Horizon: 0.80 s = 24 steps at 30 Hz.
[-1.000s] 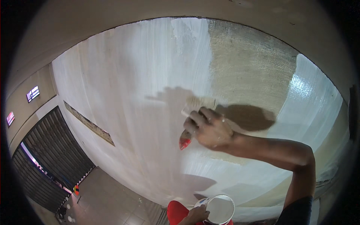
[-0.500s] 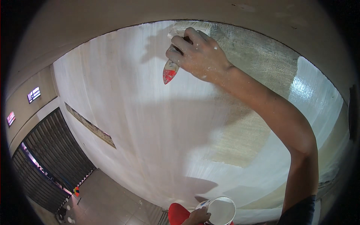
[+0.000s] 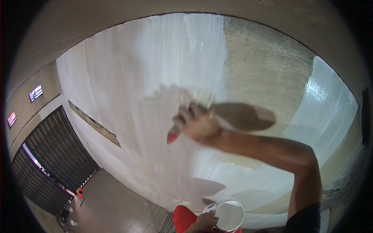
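My right hand [image 3: 199,125] is closed round a wide paintbrush [image 3: 172,136], whose red-tipped handle sticks out at the lower left. Its bristles lie against the wall [image 3: 171,58] at mid height, blurred by motion. Fresh white streaks run down the wall above the brush, beside a bare beige patch [image 3: 264,58] on the right. Low in the view, my left hand [image 3: 207,220] grips the side of a white bucket [image 3: 230,215] that holds pale paint. White specks dot my right hand.
A ceiling edge bounds the wall at the top. On the left stand a dark folding gate [image 3: 58,163] and a tiled floor [image 3: 112,198]. A long narrow recess [image 3: 94,123] cuts into the wall. Glossy white paint [image 3: 322,89] covers a strip farther right.
My right hand has swept the brush down from the top of the wall to mid height, and wet white paint shows where it was. My left hand and the bucket stay nearly in place.
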Available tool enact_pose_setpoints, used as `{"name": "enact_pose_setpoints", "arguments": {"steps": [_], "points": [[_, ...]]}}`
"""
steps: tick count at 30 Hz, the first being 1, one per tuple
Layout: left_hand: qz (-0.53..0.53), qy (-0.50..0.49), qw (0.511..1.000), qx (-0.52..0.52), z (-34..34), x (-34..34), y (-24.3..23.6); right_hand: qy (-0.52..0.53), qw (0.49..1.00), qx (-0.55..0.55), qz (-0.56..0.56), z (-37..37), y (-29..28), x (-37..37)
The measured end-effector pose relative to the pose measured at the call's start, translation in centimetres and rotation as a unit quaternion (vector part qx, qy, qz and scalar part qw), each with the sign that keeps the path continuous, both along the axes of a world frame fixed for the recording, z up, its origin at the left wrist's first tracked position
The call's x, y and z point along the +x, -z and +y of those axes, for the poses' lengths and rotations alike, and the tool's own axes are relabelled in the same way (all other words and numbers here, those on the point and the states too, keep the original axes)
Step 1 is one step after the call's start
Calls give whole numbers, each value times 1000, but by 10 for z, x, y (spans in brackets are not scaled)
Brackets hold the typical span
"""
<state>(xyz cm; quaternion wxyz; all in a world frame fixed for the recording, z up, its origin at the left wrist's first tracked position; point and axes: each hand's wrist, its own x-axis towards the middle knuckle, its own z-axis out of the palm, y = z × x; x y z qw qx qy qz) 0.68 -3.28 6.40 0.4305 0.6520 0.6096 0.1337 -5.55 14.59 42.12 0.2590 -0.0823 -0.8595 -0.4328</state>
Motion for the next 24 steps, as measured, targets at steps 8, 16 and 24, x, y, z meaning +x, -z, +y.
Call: {"name": "enact_pose_setpoints", "arguments": {"steps": [8,16,24], "points": [[-25,-76,993,90,-8,10,17,-89,992,-23,86,-25,-59,-26],[-17,-56,996,63,1,9,12,-126,947,278,104,17,-161,-48],[-16,-39,991,128,1,10,35,-43,972,201,117,37,-151,-50]]}}
